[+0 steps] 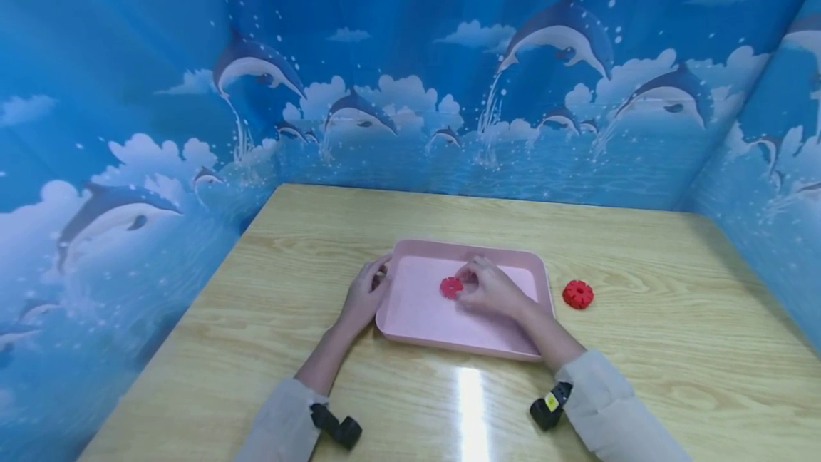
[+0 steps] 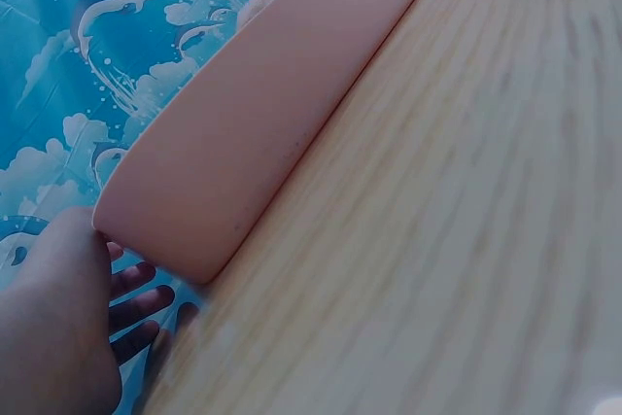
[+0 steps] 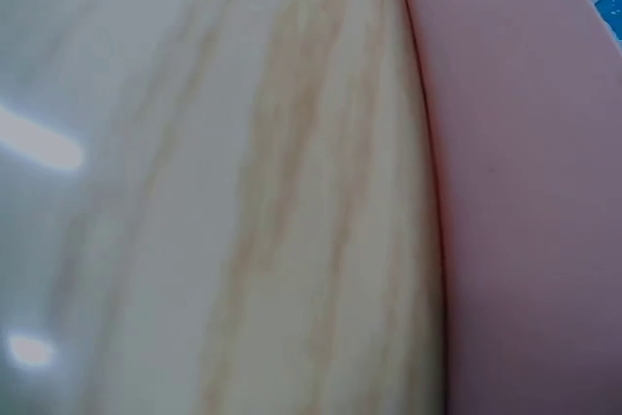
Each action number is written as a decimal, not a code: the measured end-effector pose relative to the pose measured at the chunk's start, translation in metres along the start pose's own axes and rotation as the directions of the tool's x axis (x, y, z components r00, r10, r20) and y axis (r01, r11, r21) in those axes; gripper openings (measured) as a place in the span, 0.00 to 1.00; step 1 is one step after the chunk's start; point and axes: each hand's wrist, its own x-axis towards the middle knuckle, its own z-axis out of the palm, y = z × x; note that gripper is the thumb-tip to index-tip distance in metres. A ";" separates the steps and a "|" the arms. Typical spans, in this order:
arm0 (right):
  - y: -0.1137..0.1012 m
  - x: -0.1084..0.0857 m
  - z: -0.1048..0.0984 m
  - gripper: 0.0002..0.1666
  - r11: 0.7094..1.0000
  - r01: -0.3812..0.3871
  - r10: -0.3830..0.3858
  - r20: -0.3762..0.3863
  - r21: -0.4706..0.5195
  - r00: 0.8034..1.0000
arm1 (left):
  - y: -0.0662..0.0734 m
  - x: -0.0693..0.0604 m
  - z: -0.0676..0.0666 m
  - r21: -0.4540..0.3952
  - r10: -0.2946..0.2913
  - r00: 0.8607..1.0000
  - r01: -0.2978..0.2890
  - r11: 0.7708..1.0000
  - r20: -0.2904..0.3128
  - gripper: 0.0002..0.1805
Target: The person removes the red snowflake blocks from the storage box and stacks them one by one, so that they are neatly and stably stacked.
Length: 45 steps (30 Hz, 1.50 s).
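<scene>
Inside a shallow pink tray (image 1: pixel 417 319) is a red notched plastic disc (image 1: pixel 451 287), like a snowflake building piece. My right hand (image 1: pixel 497 294) reaches over the tray's near right side and pinches the disc's right edge between thumb and fingers. At the tray's left end, my left hand (image 1: pixel 367 294) holds the rim; in the left wrist view its fingers (image 2: pixel 141 308) lie along the outer wall, and the thumb tip is hidden. The right wrist view shows only the tray's outer wall (image 3: pixel 535 201) and the tabletop, with no hand.
Right of the tray, more red notched discs (image 1: pixel 578 294), apparently stacked, lie on the wooden table (image 1: pixel 654 334). A blue dolphin-print curtain (image 1: pixel 410 77) encloses the back and sides. Small black devices (image 1: pixel 336 428) are strapped at both wrists.
</scene>
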 end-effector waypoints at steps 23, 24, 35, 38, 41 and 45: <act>-0.002 -0.036 -0.044 0.20 0.995 -0.085 0.089 -0.073 0.047 0.993 | 0.000 0.001 0.001 0.021 -0.018 1.000 0.018 1.000 0.005 0.22; -0.001 -0.038 -0.046 0.20 0.995 -0.087 0.090 -0.079 0.039 0.993 | -0.001 0.001 0.001 0.022 -0.022 1.000 0.022 1.000 0.004 0.22; 0.008 -0.060 -0.070 0.18 0.996 -0.089 0.085 -0.183 -0.017 0.980 | 0.000 0.001 0.000 0.015 -0.001 1.000 0.001 1.000 0.002 0.22; 0.011 -0.065 -0.075 0.17 0.997 -0.077 0.069 -0.203 -0.030 0.977 | -0.001 0.001 0.000 0.016 0.004 1.000 -0.004 1.000 0.000 0.23; 0.013 -0.071 -0.081 0.17 0.996 -0.070 0.057 -0.225 -0.051 0.973 | -0.002 0.001 0.000 0.015 0.012 1.000 -0.012 1.000 0.003 0.23; 0.017 -0.079 -0.087 0.18 0.993 -0.089 0.069 -0.244 -0.073 0.967 | -0.002 0.000 -0.001 0.010 0.005 1.000 -0.005 1.000 0.010 0.22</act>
